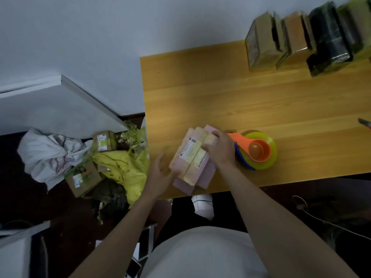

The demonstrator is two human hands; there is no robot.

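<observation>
Since the whole thing turned on how the pink bundle [190,159] sat between the two hands, here's the layout: it lay near the front left corner of the surface [261,101], long axis running away from the person and tipped a bit to the right, near end almost at the front edge. It looked like several pink boxes strapped together with pale tape, with a label on top. The right hand [218,149] was the one actually on it, fingers curled over the far right side, so I'd call that the holding hand. The left hand [160,173] hung just off the near left side, fingers spread and loose and holding nothing. It was blurry, so I couldn't tell whether the thumb was touching the boxes. My guess is any turn or lift would pivot under the right hand, with the left coming in from the side. The tape dispenser [259,150] sat just right of the right hand, close enough to bump. Hard to make out: the underside of the bundle, how many boxes were in it, and the label text. A red-handled tool [364,123] was cut off at the right edge, so no idea what it was.
</observation>
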